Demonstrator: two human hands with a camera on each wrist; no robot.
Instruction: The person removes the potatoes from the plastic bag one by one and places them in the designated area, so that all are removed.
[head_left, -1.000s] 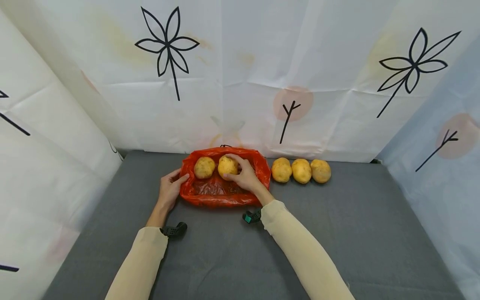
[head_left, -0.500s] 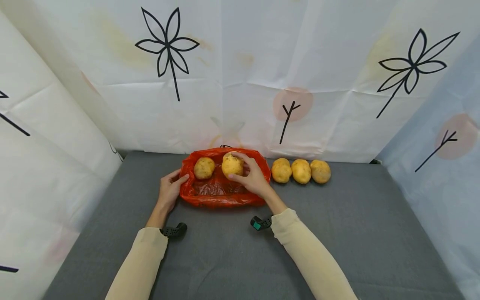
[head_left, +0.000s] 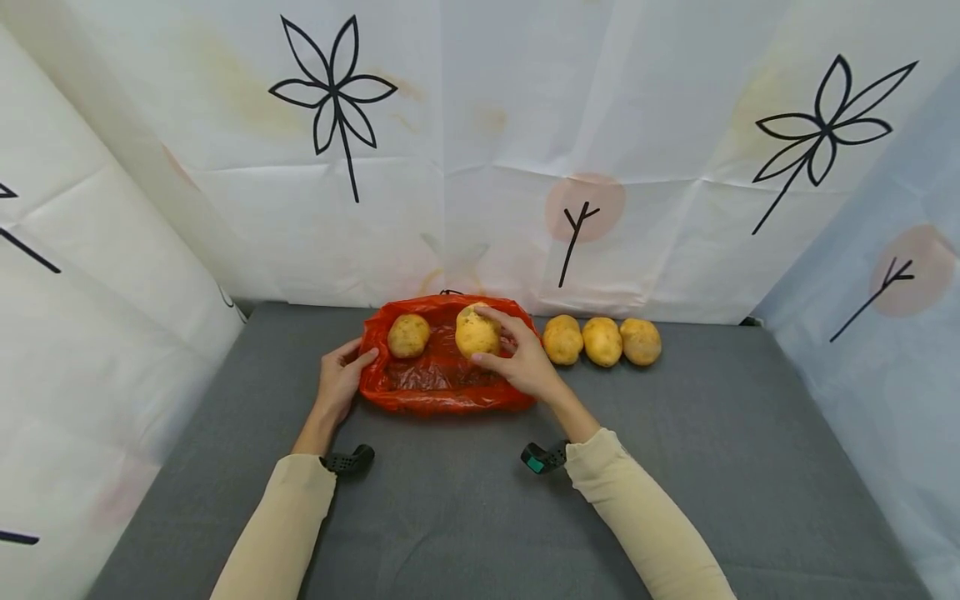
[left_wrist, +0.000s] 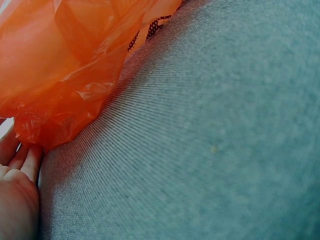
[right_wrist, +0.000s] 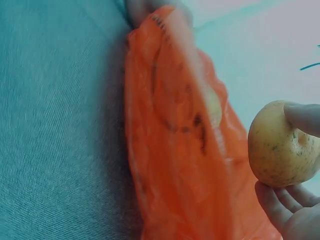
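A red plastic bag lies spread wide at the back of the table, its mouth facing up. My left hand grips the bag's left edge, thumb over the rim; in the left wrist view the fingers are at the orange-looking plastic. Between thumb and fingers, my right hand holds a yellow potato over the right part of the bag. The right wrist view shows this potato raised beside the plastic. A second potato sits inside the bag on the left.
To the right of the bag, three potatoes stand in a row: a near one, a middle one and an outer one. The grey tabletop meets a white printed curtain behind and at both sides.
My right hand has lifted the potato and moved it to the right over the bag. My left hand stays at the bag's left edge.
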